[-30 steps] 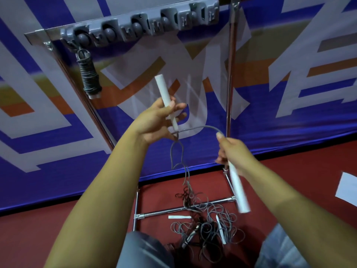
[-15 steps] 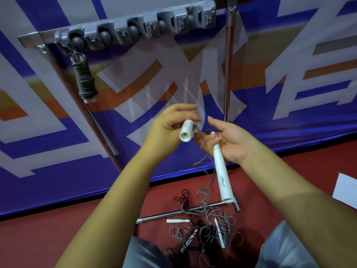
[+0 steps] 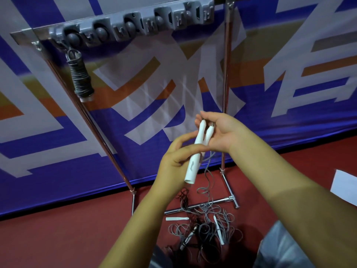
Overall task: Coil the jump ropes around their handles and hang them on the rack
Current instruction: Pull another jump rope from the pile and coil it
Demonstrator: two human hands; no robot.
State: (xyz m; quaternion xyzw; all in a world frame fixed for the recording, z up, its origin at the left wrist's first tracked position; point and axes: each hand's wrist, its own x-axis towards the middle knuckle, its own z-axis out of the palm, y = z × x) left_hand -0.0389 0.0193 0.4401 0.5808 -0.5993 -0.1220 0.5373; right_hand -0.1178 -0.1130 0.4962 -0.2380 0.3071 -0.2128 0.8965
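Left hand (image 3: 173, 163) gripped two white handles (image 3: 195, 157) together; right hand (image 3: 222, 132) cupped their tips, fingers loosely curled. Grey rope (image 3: 207, 176) trailed to tangled pile (image 3: 204, 229) on floor. One coiled rope (image 3: 81, 78) hung on rack (image 3: 135, 22).

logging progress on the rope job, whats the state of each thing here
white handles: side by side, not yet wrapped
left hand: grips the lower handles
right hand: cups the handle tips
grey cord: hanging loose to the floor
coiled rope: wound, hung at the rack's left end
rack: other hooks free
rope pile: tangled on the floor
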